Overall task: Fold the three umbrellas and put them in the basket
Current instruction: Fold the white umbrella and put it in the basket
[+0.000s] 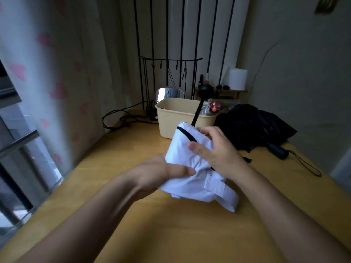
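Note:
A white umbrella (197, 179) with black trim is bunched above the wooden table (171, 234). Its black shaft and round handle (205, 91) point away toward the basket. My left hand (161, 175) grips the lower canopy from the left. My right hand (216, 150) curls round the cloth from the right. A cream basket (171, 114) stands behind, with a folded umbrella with a pinkish handle (213, 108) inside. A black umbrella (254, 126) lies unfolded to the right of the basket, its handle (278, 150) toward me.
A curtain with pink hearts (57, 82) and a window (19, 149) run along the left. Black cables (121, 118), a small mirror (169, 93), a black wire rack (171, 73), a paper roll (238, 78) and a small shelf of items stand at the back.

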